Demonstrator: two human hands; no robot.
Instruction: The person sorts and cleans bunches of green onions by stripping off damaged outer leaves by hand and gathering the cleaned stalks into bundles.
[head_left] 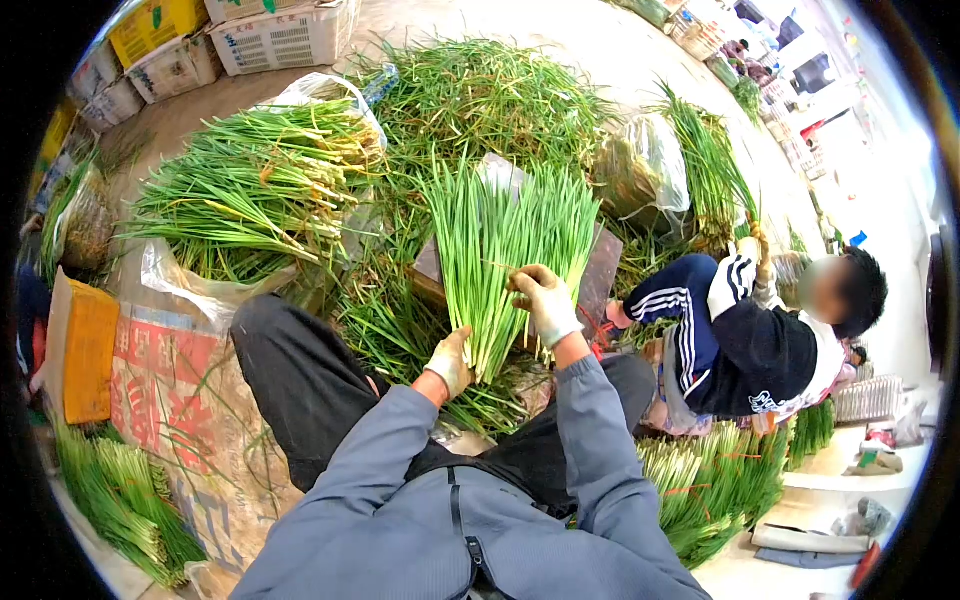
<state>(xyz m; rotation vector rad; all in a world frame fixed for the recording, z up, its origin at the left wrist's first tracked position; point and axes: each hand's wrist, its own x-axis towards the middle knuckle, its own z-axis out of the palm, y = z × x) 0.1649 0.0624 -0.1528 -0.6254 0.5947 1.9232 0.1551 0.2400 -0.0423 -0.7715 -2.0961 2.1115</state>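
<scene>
My left hand, in a pale glove, is closed round the lower stems of a bunch of green garlic chives. The leaves point away from me and their pale cut ends lie near my wrist. Over the right side of the greens, my right hand is gloved too, its bare fingertips pinched together. Whatever it pinches, perhaps a thin leaf, is too small to make out. More chives lie beside the bunch on a dark board in front of my knees.
A big loose heap of chives lies beyond the board, and another pile at left. A person sits close on my right, holding chives. Tied bundles lie behind that person. Left are a yellow box and stacked crates.
</scene>
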